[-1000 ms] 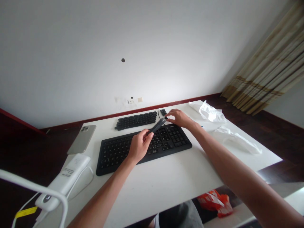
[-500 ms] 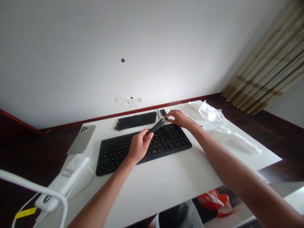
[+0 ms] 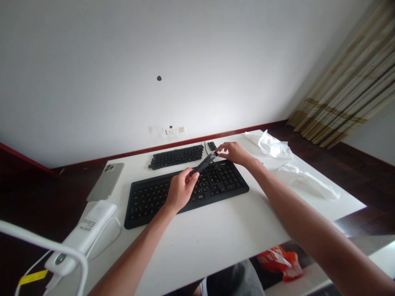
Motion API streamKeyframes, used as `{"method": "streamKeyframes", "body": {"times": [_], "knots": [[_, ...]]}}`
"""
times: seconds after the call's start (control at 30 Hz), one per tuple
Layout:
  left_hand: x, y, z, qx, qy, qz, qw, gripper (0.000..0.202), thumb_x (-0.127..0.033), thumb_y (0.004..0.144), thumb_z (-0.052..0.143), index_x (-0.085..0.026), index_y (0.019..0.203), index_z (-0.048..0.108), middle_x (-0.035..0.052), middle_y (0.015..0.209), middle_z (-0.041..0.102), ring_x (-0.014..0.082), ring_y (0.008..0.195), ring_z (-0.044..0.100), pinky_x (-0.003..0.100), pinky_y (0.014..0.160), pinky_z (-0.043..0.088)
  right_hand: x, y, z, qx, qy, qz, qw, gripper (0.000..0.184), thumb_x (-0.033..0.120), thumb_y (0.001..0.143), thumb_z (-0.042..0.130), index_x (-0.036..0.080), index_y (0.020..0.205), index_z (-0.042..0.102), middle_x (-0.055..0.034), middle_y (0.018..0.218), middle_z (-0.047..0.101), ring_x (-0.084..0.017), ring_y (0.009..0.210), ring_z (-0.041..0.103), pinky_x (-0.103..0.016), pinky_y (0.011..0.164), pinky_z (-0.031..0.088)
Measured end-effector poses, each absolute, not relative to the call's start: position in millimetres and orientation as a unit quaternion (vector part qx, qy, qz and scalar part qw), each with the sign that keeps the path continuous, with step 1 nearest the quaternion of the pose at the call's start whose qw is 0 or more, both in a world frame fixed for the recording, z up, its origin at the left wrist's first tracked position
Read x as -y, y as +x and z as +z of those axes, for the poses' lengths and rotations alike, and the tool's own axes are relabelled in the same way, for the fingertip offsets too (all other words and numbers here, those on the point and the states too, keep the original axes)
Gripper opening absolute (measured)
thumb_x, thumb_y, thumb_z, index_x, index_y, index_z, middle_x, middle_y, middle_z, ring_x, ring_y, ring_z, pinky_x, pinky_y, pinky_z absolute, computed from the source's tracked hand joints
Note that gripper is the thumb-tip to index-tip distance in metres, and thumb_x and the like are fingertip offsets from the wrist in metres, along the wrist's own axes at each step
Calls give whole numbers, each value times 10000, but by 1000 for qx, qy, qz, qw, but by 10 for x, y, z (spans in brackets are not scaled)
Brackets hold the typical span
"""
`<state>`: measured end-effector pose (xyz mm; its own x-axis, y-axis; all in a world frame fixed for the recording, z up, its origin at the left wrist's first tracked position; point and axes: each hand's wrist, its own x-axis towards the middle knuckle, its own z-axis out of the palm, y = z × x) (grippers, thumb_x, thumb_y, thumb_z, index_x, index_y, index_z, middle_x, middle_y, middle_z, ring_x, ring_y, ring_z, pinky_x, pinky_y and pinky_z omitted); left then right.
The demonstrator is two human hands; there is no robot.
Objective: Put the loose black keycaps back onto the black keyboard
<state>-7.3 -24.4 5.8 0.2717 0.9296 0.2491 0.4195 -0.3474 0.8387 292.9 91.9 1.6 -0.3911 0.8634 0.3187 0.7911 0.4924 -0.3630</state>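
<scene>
A long black bar (image 3: 203, 164) is held above a black keyboard (image 3: 185, 191) that lies on a white table (image 3: 222, 234). My left hand (image 3: 180, 191) is closed round the bar's near end. My right hand (image 3: 233, 152) pinches the bar's far end with fingertips together. A second strip of black keys (image 3: 176, 156) lies behind the keyboard, with a small black key block (image 3: 212, 145) to its right.
A phone (image 3: 105, 181) lies face down at the table's left. A white device with a cable (image 3: 82, 232) sits at the near left corner. Crumpled clear plastic bags (image 3: 274, 146) lie at the right. An orange bag (image 3: 279, 261) is on the floor.
Almost nothing has moved. My right hand's fingers have shifted slightly at the bar's far end; my left hand keeps its grip.
</scene>
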Motion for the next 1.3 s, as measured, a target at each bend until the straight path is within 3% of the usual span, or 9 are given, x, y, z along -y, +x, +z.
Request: {"method": "streamKeyframes", "body": {"times": [0.23, 0.87, 1.3], "knots": [[244, -71, 62, -467, 725, 385, 330, 378, -530, 1036, 522, -190, 895, 608, -48, 650, 447, 114, 576, 396, 253, 573, 279, -910, 2918, 5, 832, -486, 80, 256, 219, 255, 937, 709, 235, 1130, 811, -66, 1051, 796, -216, 856, 741, -321, 784, 565], [239, -77, 44, -470, 726, 380, 328, 364, -518, 1041, 530, -188, 908, 608, -54, 654, 435, 107, 588, 387, 252, 577, 277, -907, 2947, 11, 820, -513, 90, 237, 182, 187, 923, 656, 225, 1002, 815, -27, 990, 832, -235, 909, 771, -337, 855, 588], [240, -77, 50, -472, 726, 379, 327, 364, -517, 1042, 533, -190, 901, 607, -58, 649, 424, 102, 585, 385, 253, 578, 280, -919, 2938, -22, 820, -514, 86, 236, 205, 205, 921, 667, 205, 1064, 814, -54, 1045, 827, -250, 916, 766, -357, 864, 583]]}}
